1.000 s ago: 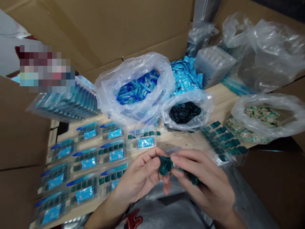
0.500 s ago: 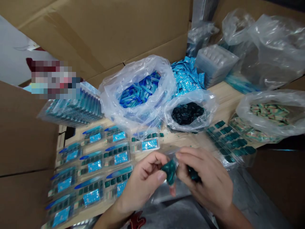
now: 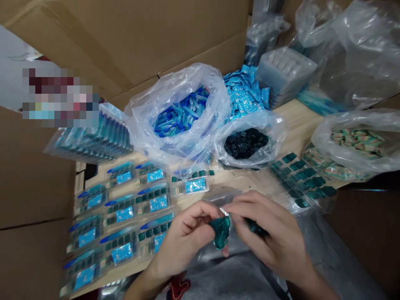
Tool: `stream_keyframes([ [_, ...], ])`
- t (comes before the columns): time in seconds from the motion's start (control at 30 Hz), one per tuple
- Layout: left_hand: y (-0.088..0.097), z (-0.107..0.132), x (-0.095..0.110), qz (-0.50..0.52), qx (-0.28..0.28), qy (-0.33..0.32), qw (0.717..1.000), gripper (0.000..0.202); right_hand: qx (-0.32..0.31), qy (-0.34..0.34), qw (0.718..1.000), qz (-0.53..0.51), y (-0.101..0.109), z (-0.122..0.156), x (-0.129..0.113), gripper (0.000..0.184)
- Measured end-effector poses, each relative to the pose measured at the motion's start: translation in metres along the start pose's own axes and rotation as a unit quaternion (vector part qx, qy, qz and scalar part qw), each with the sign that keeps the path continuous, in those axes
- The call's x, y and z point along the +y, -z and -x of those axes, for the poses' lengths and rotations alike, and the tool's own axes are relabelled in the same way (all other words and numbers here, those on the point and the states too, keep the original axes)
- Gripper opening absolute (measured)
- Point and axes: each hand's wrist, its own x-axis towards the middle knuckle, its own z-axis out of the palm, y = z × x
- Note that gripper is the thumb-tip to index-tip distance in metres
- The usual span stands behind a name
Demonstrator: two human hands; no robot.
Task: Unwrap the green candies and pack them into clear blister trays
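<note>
One green piece (image 3: 221,233) is pinched in your left hand (image 3: 184,237); your right hand (image 3: 275,233), close by, curls around dark green bits (image 3: 257,228). Loosening that curl could spill them.

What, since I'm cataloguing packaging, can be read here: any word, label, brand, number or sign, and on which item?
Readable text: none.
Loose blue packets: pale printed marks, too small to read.
Laid-out blue packets: similar marks, too blurred to read.
Dark-green piece in the left hand: no lettering visible.
</note>
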Motion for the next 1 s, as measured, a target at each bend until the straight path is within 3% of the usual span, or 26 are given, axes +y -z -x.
stream_keyframes([
  [0.17, -0.002, 0.000, -0.001, 0.053, -0.023, 0.013, 0.998, 0.016, 0.073, -0.010, 0.994, 0.080, -0.007, 0.000, 0.006, 0.018],
  [0.27, -0.004, -0.001, -0.002, 0.089, -0.032, 0.010, 0.995, 0.020, 0.120, -0.062, 0.990, 0.044, -0.005, 0.001, 0.006, 0.022],
  [0.33, -0.005, -0.002, -0.002, 0.079, -0.012, 0.004, 0.997, 0.022, 0.109, -0.078, 0.991, 0.000, -0.001, 0.003, 0.004, 0.022],
  [0.53, -0.011, -0.003, 0.001, -0.039, 0.065, -0.042, 0.996, 0.027, 0.005, -0.035, 0.997, -0.072, 0.003, 0.005, -0.008, 0.013],
  [0.73, -0.009, -0.004, 0.002, -0.195, 0.108, -0.146, 0.964, 0.027, -0.018, -0.060, 0.994, -0.085, -0.001, 0.004, -0.009, 0.012],
  [0.9, -0.007, -0.001, 0.008, -0.330, 0.047, -0.193, 0.923, 0.029, -0.009, -0.115, 0.985, -0.131, -0.002, 0.005, -0.009, 0.018],
  [1.0, -0.008, 0.000, 0.008, -0.363, 0.053, -0.211, 0.906, 0.018, 0.003, -0.103, 0.991, -0.089, -0.005, 0.006, -0.009, 0.020],
])
